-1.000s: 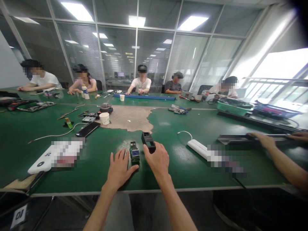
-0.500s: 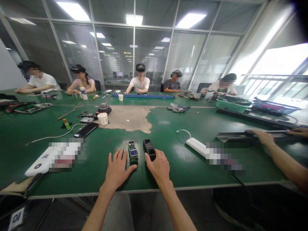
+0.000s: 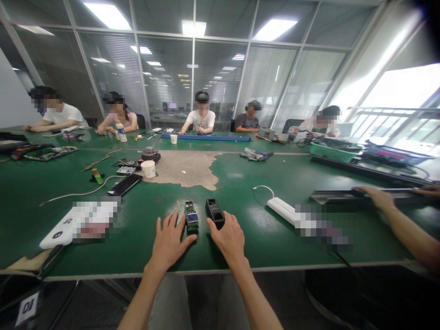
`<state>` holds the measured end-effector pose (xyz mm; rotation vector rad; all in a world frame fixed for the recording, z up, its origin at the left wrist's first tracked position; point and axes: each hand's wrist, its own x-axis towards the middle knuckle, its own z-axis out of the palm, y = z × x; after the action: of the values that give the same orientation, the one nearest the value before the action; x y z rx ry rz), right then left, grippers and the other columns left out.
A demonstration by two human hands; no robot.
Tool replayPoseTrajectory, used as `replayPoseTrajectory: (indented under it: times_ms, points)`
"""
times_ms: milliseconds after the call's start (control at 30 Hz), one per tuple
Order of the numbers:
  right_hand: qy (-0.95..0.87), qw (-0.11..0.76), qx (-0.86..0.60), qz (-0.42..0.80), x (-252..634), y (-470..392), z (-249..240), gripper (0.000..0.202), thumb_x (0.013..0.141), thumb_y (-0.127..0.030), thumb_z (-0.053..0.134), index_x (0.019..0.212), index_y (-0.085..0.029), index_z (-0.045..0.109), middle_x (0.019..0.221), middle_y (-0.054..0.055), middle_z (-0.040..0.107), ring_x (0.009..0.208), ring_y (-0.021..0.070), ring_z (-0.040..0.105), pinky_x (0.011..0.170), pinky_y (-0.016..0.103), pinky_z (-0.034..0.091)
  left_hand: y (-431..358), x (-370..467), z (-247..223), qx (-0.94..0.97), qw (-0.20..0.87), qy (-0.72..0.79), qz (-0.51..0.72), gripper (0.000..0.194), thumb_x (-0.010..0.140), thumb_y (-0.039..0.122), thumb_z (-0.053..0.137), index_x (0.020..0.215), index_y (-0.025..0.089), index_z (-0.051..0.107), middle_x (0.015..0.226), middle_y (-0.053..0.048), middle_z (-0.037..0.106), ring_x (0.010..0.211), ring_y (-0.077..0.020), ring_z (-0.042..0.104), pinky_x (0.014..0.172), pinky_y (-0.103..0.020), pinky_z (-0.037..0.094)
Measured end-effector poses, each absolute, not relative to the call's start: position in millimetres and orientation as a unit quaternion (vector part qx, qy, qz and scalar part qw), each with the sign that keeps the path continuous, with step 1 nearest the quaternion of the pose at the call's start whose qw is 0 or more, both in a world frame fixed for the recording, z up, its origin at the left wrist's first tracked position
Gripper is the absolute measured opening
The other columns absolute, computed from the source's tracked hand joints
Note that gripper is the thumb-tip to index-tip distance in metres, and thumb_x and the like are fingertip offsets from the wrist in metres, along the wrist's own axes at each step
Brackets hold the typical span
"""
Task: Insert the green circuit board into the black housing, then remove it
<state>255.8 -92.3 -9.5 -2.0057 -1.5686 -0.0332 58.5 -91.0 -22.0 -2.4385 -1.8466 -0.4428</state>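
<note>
In the head view, a circuit board (image 3: 192, 219) and a black housing (image 3: 213, 209) lie side by side, slightly apart, near the middle of the green surface's (image 3: 271, 252) near edge. The board's long axis runs away from that edge, its far end leaning slightly left; its small screen faces up. The housing points the same way, leaning left a little more, its cut-outs upward. The right hand (image 3: 228, 234) grasps the housing's near end between thumb and fingers. The left hand (image 3: 171, 239) is spread and unclenched beside the board, palm down; whether its fingertips touch the board I cannot tell. Toward the right edge, a white power strip (image 3: 282, 211) slants across the surface.
</note>
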Motion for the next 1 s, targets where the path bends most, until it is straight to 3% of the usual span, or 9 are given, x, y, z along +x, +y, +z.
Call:
replayPoseTrajectory:
  times_ms: [133,533,800,1000]
  points:
    - [-0.585,0.306,-0.751,-0.005,256.1,-90.4,-8.8,0.033,0.087,-0.044,0.055,0.107,-0.018,0.061,0.098,0.008,0.063,0.09,0.0223,0.063,0.076,0.029,0.043,-90.8,57.9,-21.4,-0.79,0.023,-0.596,-0.144,0.07,0.088,0.07,0.037,0.144,0.028,0.041,0.151,-0.011,0.038,0.139,-0.0323,0.031,0.114,-0.058,0.018]
    - [-0.61,0.4,-0.684,0.011,229.5,-85.2,23.7,0.028,0.086,-0.042,0.055,0.096,-0.018,0.063,0.092,0.008,0.065,0.09,0.0215,0.061,0.081,0.029,0.042,-91.8,58.6,-21.9,-0.788,0.035,-0.597,-0.145,0.067,0.088,0.068,0.04,0.144,0.03,0.041,0.15,-0.011,0.04,0.138,-0.0327,0.033,0.113,-0.06,0.018]
    - [-0.623,0.392,-0.676,0.04,198.4,-85.7,31.6,0.028,0.085,-0.043,0.057,0.095,-0.018,0.063,0.092,0.008,0.066,0.091,0.0219,0.062,0.081,0.029,0.043,-93.6,57.1,-21.0,-0.79,0.039,-0.595,-0.141,0.065,0.089,0.063,0.044,0.145,0.029,0.039,0.15,-0.011,0.04,0.138,-0.0333,0.032,0.112,-0.061,0.019]
    - [-0.625,0.377,-0.682,0.045,188.9,-86.4,31.7,0.03,0.085,-0.045,0.056,0.094,-0.017,0.062,0.092,0.009,0.065,0.088,0.0225,0.063,0.079,0.029,0.043,-93.0,56.3,-21.0,-0.791,0.038,-0.595,-0.136,0.069,0.091,0.061,0.042,0.147,0.022,0.035,0.151,-0.014,0.039,0.139,-0.0331,0.032,0.114,-0.059,0.019]
